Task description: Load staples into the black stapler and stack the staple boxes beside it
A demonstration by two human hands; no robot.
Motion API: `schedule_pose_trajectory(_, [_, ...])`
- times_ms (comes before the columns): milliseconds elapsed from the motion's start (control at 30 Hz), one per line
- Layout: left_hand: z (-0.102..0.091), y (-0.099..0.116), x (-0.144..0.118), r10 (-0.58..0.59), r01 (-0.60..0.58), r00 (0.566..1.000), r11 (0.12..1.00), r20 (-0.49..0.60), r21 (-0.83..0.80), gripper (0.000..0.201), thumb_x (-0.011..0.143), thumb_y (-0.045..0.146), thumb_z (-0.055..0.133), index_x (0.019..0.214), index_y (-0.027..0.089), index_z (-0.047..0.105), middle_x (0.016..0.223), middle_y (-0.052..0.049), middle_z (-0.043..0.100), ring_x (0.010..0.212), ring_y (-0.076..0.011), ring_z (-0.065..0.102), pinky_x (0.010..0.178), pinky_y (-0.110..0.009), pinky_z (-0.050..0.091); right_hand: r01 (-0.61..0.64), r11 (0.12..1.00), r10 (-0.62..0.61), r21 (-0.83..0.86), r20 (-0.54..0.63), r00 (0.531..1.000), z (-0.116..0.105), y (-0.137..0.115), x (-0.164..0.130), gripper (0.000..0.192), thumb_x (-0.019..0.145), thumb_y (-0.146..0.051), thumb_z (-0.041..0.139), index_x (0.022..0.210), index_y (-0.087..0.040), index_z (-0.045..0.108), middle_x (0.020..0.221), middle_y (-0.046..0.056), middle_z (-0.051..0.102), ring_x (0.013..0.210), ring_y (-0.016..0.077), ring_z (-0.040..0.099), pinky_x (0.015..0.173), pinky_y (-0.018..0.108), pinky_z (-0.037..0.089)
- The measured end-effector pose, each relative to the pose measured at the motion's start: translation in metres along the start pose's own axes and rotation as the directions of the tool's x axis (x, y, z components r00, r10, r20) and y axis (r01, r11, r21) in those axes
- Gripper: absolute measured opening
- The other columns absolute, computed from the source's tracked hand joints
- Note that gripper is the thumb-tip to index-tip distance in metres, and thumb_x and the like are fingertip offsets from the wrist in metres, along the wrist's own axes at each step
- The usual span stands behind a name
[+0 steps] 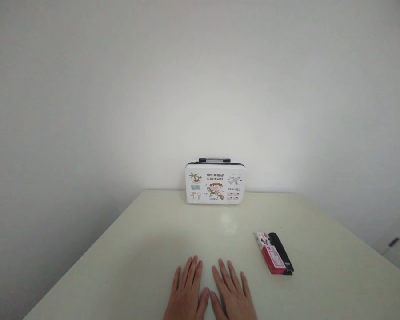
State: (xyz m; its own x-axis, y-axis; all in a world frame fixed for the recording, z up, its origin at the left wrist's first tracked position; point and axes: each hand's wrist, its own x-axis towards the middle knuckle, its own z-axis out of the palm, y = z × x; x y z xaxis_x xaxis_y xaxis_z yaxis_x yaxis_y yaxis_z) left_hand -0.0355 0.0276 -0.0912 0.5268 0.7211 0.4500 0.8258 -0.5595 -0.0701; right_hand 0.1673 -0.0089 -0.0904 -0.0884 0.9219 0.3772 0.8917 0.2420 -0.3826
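Observation:
My left hand [186, 291] lies flat on the pale table [146, 249] near its front edge, fingers stretched out. Beside it my right hand [232, 291] also rests palm down, fingers spread, and the thumbs nearly meet. Neither one holds anything. To the right of my right hand, not touched by it, sits a small red and white box [274, 260]. Along the box's right side lies a long black object [280, 248] that looks like a stapler, partly hidden by the box.
At the back of the table a white case [215, 184] with cartoon prints, black trim and a black handle [214, 160] stands upright close to the wall [213, 89]. The table narrows towards that wall, with its side edges running out left and right.

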Motion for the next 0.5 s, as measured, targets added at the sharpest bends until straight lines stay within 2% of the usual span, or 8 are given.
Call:
schedule_pose_trajectory(100, [0.001, 0.000, -0.001, 0.000, 0.000, 1.000, 1.000, -0.014, -0.002, 0.071, 0.103, 0.047, 0.042, 0.162, 0.025, 0.010, 0.162, -0.007, 0.035, 0.147, -0.0271, 0.041, 0.113, -0.050, 0.042, -0.005, 1.000, 0.004, -0.023, -0.049, 0.999, 0.004, 0.003, -0.002, 0.064, 0.093, -0.046, 0.059, 0.152, -0.047, 0.034, 0.158, -0.003, 0.036, 0.142, 0.0405, 0.043, 0.114, 0.070, 0.035])
schedule_pose_trajectory(233, [-0.004, 0.002, -0.001, -0.011, 0.011, 1.000, 1.000, -0.015, -0.008, 0.072, 0.102, 0.047, 0.042, 0.162, 0.026, 0.008, 0.163, -0.006, 0.034, 0.147, -0.0268, 0.040, 0.114, -0.049, 0.040, 0.005, 1.000, -0.005, 0.004, 0.051, 0.999, -0.003, 0.002, -0.001, 0.063, 0.096, -0.050, 0.053, 0.154, -0.045, 0.030, 0.159, -0.003, 0.033, 0.144, 0.0397, 0.039, 0.114, 0.070, 0.035])
schedule_pose_trajectory(367, [-0.009, 0.003, 0.000, -0.011, 0.011, 1.000, 1.000, -0.022, 0.000, 0.072, 0.103, 0.046, 0.042, 0.162, 0.025, 0.009, 0.163, -0.006, 0.035, 0.147, -0.0257, 0.040, 0.115, -0.047, 0.038, -0.090, 0.994, 0.079, 0.066, 0.149, 0.986, -0.013, -0.011, 0.001, 0.062, 0.097, -0.050, 0.049, 0.156, -0.040, 0.031, 0.161, -0.002, 0.029, 0.149, 0.0386, 0.029, 0.118, 0.072, 0.025])
schedule_pose_trajectory(433, [-0.007, 0.002, 0.000, -0.011, 0.011, 1.000, 1.000, -0.026, -0.002, 0.072, 0.103, 0.046, 0.042, 0.162, 0.025, 0.010, 0.163, -0.005, 0.034, 0.147, -0.0255, 0.040, 0.115, -0.046, 0.038, -0.127, 0.980, 0.099, 0.152, 0.178, 0.979, -0.024, -0.016, 0.004, 0.062, 0.095, -0.048, 0.051, 0.155, -0.038, 0.036, 0.160, -0.001, 0.032, 0.150, 0.0372, 0.028, 0.120, 0.070, 0.021])
schedule_pose_trajectory(500, [-0.001, 0.000, -0.001, -0.010, 0.010, 0.999, 1.000, -0.036, 0.000, 0.073, 0.102, 0.048, 0.043, 0.162, 0.026, 0.008, 0.163, -0.005, 0.035, 0.146, -0.0259, 0.042, 0.114, -0.046, 0.039, -0.206, 0.942, 0.173, 0.265, 0.142, 0.975, -0.044, -0.014, 0.009, 0.063, 0.090, -0.050, 0.058, 0.150, -0.036, 0.046, 0.155, 0.000, 0.045, 0.145, 0.0348, 0.040, 0.120, 0.062, 0.031])
